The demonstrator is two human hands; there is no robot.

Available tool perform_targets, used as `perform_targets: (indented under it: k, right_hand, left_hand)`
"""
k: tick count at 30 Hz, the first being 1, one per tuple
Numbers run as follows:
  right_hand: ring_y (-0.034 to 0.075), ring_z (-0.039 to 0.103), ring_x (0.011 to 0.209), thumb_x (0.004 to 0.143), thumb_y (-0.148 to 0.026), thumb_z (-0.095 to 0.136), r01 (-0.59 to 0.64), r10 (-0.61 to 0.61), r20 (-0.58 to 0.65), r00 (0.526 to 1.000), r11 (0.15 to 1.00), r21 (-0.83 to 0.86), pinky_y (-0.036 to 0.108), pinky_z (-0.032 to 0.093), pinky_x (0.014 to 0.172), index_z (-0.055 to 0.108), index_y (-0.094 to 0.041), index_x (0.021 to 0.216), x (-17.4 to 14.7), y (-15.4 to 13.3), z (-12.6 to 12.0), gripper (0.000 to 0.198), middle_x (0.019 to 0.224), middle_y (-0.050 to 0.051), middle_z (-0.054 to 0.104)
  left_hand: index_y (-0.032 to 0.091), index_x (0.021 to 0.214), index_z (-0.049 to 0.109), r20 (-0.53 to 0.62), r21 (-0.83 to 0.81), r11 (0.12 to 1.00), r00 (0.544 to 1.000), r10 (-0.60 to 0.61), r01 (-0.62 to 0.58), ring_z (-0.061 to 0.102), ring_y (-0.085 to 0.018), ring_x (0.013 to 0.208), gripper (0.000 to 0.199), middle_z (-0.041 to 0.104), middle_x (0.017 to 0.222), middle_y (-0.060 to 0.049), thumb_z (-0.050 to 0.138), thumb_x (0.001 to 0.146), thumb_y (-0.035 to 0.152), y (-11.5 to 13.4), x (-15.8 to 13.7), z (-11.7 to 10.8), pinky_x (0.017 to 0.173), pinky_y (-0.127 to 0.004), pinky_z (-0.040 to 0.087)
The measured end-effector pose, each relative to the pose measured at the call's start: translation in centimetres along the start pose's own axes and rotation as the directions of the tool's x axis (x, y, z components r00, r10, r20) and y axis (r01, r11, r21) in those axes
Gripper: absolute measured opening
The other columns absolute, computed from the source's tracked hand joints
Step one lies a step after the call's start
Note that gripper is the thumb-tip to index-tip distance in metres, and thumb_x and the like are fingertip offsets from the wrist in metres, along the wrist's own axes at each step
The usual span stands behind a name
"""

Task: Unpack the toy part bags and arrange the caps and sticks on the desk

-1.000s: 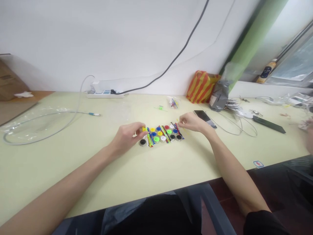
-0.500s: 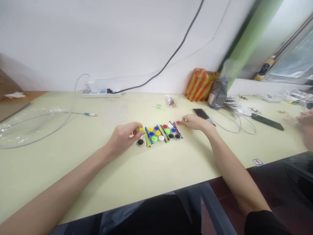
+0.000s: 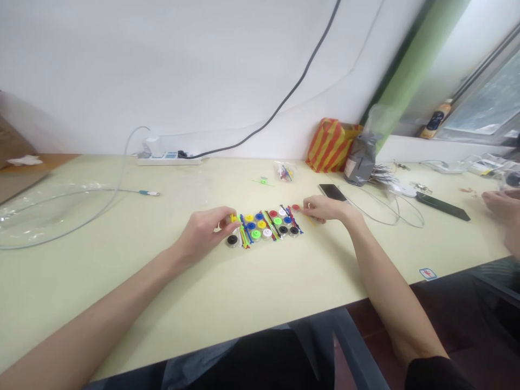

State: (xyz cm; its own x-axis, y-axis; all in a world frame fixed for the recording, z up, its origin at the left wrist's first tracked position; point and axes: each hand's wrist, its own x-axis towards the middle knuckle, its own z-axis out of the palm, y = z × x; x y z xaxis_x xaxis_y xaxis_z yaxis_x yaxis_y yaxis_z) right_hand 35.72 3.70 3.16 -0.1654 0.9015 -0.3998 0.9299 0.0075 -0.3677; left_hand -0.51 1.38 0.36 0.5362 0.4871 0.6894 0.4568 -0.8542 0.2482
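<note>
Well left of the rightmost red disc [image 3: 296,208], my left hand [image 3: 205,228] pinches a yellow piece [image 3: 233,218]; I can't tell whether my right hand [image 3: 324,208], beside that disc, grips anything.

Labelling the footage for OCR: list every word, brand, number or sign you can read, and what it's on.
None legible.
Sticker at the table edge: red mark in a blue frame, too blurred to read.
Bottle by the window: pale marks on a dark label, too small.
Grey bag: pale patch, nothing readable.
Coloured discs: no lettering can be made out.
</note>
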Motion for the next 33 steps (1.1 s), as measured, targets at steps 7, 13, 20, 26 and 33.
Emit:
perform_targets:
  k: [7, 13, 20, 26, 33]
  right_hand:
    - [0.013, 0.059, 0.056, 0.097, -0.023, 0.054, 0.001, -0.001, -0.010, 1.000, 1.000, 0.003, 0.024, 0.042, 0.051, 0.048, -0.020, 0.085, 0.0, 0.1, 0.0, 0.014, 0.075, 0.004, 0.063]
    - [0.014, 0.057, 0.059, 0.096, -0.022, 0.051, 0.129, -0.128, -0.166, 0.978, 0.992, -0.009, 0.025, 0.040, 0.055, 0.048, -0.020, 0.081, -0.8, -0.2, -0.8, 0.015, 0.067, 0.002, 0.062]
    - [0.015, 0.056, 0.066, 0.094, -0.034, 0.054, 0.365, -0.349, -0.147, 0.926, 0.925, 0.102, 0.026, 0.041, 0.060, 0.054, -0.019, 0.086, -1.2, -1.8, -0.3, 0.016, 0.076, 0.002, 0.062]
    - [0.015, 0.052, 0.069, 0.093, -0.031, 0.054, 0.402, -0.396, -0.187, 0.899, 0.916, -0.005, 0.027, 0.039, 0.063, 0.055, -0.019, 0.082, -0.3, -2.2, 0.7, 0.017, 0.078, 0.002, 0.062]
    - [0.015, 0.049, 0.069, 0.093, -0.027, 0.054, 0.369, -0.381, -0.159, 0.911, 0.924, -0.098, 0.026, 0.036, 0.064, 0.054, -0.019, 0.078, -0.3, -2.6, 1.1, 0.017, 0.078, 0.002, 0.061]
  left_hand:
    - [0.018, 0.094, 0.062, -0.004, 0.006, 1.000, 1.000, 0.003, -0.003, 0.051, -0.008, 0.053, 0.017, 0.060, 0.066, 0.005, 0.058, 0.102, 0.033, -0.1, -0.1, 0.0, 0.055, -0.019, 0.039]
    - [0.018, 0.096, 0.062, 0.010, 0.008, 1.000, 1.000, -0.011, 0.010, 0.052, -0.008, 0.054, 0.015, 0.060, 0.067, 0.005, 0.059, 0.101, 0.032, -0.2, -0.2, -0.1, 0.056, -0.019, 0.041]
    - [0.019, 0.096, 0.062, 0.015, 0.005, 1.000, 0.999, -0.028, 0.028, 0.051, -0.008, 0.054, 0.016, 0.060, 0.066, 0.005, 0.058, 0.101, 0.033, -0.2, -0.2, 0.0, 0.056, -0.019, 0.041]
    - [0.019, 0.095, 0.062, 0.014, -0.002, 0.999, 0.999, -0.043, 0.043, 0.054, -0.008, 0.054, 0.017, 0.061, 0.066, 0.005, 0.057, 0.101, 0.034, -0.2, -0.2, 0.1, 0.057, -0.019, 0.043]
    - [0.019, 0.095, 0.062, 0.019, -0.010, 0.999, 0.999, -0.046, 0.046, 0.053, -0.009, 0.053, 0.017, 0.061, 0.066, 0.005, 0.058, 0.100, 0.034, -0.2, -0.2, 0.0, 0.056, -0.020, 0.042]
